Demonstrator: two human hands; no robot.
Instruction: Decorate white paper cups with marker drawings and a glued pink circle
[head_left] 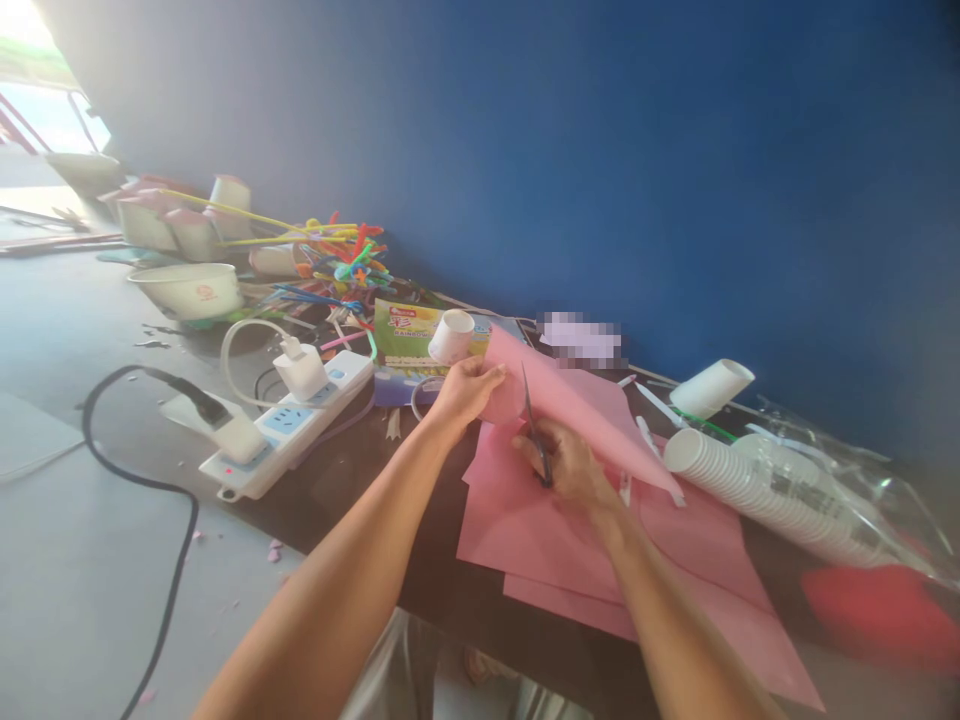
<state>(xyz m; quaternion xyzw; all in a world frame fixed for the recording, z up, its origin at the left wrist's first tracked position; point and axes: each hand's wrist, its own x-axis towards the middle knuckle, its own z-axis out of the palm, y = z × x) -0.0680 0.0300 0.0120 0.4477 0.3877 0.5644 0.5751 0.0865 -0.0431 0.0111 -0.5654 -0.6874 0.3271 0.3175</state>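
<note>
My left hand (469, 392) pinches the left edge of a pink paper sheet (577, 400), which is lifted and slants down to the right. In my right hand (566, 462) is a pair of dark scissors (536, 435), the blade pointing up against the sheet near my left fingers. Whether the blades are apart I cannot tell. Under both hands more pink sheets (517, 520) lie overlapping on the dark table. A white paper cup (452, 337) stands just behind my left hand, by a colourful printed packet (409, 340).
To the left, a white power strip (289, 425) holds plugs and a black cable (184, 490). Bowls (187, 290) and colourful pipe cleaners (352, 255) pile up behind it. At right lie stacked paper cups (765, 490), a single cup (711, 388) and a red object (877, 610). A blue wall (637, 180) rises behind.
</note>
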